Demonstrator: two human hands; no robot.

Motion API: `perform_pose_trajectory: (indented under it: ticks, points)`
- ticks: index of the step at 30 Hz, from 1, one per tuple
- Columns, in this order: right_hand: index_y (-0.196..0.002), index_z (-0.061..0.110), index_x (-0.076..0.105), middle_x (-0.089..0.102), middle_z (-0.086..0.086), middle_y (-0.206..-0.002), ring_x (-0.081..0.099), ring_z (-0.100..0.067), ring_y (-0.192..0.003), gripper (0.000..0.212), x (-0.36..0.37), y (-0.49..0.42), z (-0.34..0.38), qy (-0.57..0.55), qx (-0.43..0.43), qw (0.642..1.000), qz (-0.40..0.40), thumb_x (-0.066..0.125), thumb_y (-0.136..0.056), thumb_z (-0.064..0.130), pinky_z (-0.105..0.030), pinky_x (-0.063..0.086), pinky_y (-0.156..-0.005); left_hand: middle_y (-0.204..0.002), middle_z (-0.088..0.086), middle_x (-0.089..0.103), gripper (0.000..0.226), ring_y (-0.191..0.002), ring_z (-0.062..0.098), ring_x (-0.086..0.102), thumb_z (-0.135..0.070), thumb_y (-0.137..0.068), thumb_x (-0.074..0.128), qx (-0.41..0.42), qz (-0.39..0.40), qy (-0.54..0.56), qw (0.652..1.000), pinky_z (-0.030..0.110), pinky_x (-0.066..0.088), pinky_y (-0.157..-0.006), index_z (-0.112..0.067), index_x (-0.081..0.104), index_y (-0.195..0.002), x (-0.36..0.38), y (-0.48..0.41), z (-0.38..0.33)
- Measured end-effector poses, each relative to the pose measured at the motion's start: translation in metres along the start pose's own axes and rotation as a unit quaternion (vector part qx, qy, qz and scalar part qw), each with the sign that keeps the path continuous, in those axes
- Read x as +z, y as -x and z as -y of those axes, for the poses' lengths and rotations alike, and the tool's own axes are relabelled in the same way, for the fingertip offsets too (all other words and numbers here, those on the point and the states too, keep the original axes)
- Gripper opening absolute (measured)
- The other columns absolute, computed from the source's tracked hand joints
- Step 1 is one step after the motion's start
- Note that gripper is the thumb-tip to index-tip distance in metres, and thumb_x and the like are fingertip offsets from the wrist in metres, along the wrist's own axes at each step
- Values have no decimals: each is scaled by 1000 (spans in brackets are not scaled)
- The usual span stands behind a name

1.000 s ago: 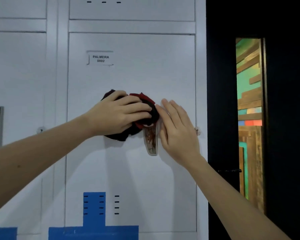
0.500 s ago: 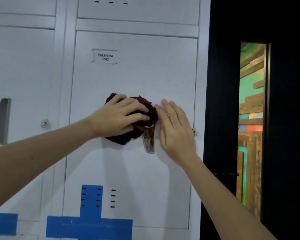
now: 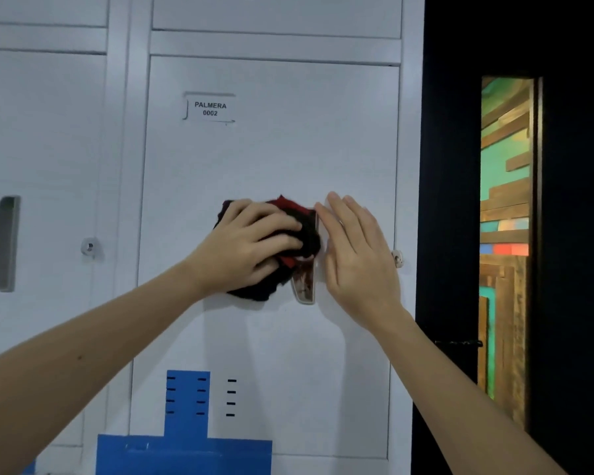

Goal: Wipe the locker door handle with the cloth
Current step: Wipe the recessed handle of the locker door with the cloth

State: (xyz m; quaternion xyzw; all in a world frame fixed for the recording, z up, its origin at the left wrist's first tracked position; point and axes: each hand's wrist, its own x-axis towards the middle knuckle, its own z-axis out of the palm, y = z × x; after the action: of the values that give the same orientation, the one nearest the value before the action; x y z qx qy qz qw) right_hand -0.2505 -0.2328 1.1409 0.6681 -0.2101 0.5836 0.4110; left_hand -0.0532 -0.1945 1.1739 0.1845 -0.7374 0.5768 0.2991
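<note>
cloth on the handle

left hand [image 3: 244, 250] bunches the dark red-and-black cloth [image 3: 299, 231] over the upper part of the locker door handle [image 3: 304, 286], whose lower end shows just below the grip. right hand [image 3: 357, 255] lies flat, fingers straight, beside it, likely steadying the door [image 3: 275, 149].

One readable text: a small white rectangular label [image 3: 210, 109] on the upper part of the white metal locker door [image 3: 288, 149] read "PALMERA" over "0002" in black print. Nothing else was legible.
</note>
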Motion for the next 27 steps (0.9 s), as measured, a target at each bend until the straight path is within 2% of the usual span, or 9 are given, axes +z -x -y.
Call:
perform_pose_trajectory:
  ticks: [4, 8, 10, 12, 15, 17, 20, 22, 27]
  points:
    - [-132, 1, 49, 47, -15, -139, 37, -28, -131, 48, 1, 1, 1, 8, -1, 1000, -1, 36, -87, 5, -44, 32, -108, -122, -4, 48, 33, -105, 23, 48, -11, -81, 46, 35, 16, 0, 999, 36, 34, -85, -22, 53, -111, -5, 8, 3]
    - [-132, 1, 50, 48, -15, -138, 38, -28, -130, 46, 1, 0, 2, 5, -3, 1000, -10, 36, -88, 6, -45, 34, -107, -119, -7, 49, 34, -100, 22, 47, -12, -79, 48, -55, -30, -1, 998, 32, 31, -84, -24, 54, -111, -4, -15, 8]
    - [-131, 0, 50, 48, -15, -137, 38, -28, -129, 47, 1, 0, 1, 7, -4, 1000, -13, 36, -87, 6, -45, 34, -107, -119, -6, 49, 34, -101, 22, 47, -10, -80, 48, -64, -44, 2, 997, 32, 31, -84, -24, 54, -111, 0, -12, 3]
    - [-131, 0, 50, 48, -16, -137, 38, -28, -130, 48, 1, 2, 1, 12, -5, 1000, -12, 35, -86, 5, -44, 32, -107, -122, -4, 49, 32, -104, 24, 48, -10, -84, 48, -10, -23, -5, 1000, 35, 33, -85, -23, 54, -113, 1, 4, -1]
    - [-131, 0, 50, 47, -16, -138, 37, -28, -131, 48, 1, 1, 2, 21, -6, 1000, -6, 35, -86, 6, -44, 31, -108, -128, 0, 47, 34, -109, 25, 47, -12, -90, 46, 74, 54, -22, 996, 36, 35, -87, -23, 51, -122, -12, 18, 8]
    - [-131, 0, 50, 47, -16, -138, 37, -28, -130, 49, 1, -1, 1, 19, -4, 1000, -9, 35, -85, 6, -43, 30, -109, -129, 0, 46, 38, -110, 25, 46, -13, -87, 44, 44, 58, -29, 997, 36, 34, -88, -22, 50, -124, -16, 7, 18]
    - [-133, 0, 48, 47, -16, -138, 36, -28, -131, 49, 0, 0, 2, 7, -2, 1000, -6, 35, -87, 7, -43, 29, -110, -127, 2, 52, 44, -110, 26, 46, -13, -81, 44, -62, 23, -15, 998, 37, 33, -91, -21, 51, -123, -13, -12, 16]
    - [-133, -2, 47, 46, -17, -138, 37, -29, -131, 48, 1, 1, 3, 4, 5, 1000, -7, 35, -87, 7, -44, 31, -109, -124, 5, 58, 43, -110, 26, 46, -12, -81, 44, -80, 1, -22, 997, 36, 32, -91, -20, 52, -122, -8, -11, 9]
    - [-129, -5, 50, 48, -21, -134, 38, -31, -128, 43, 2, 1, 2, 27, 26, 999, -28, 38, -89, 7, -44, 32, -109, -129, 4, 51, 39, -111, 27, 48, -11, -87, 45, 6, 20, -55, 998, 39, 36, -87, -18, 51, -125, -12, 18, 8]
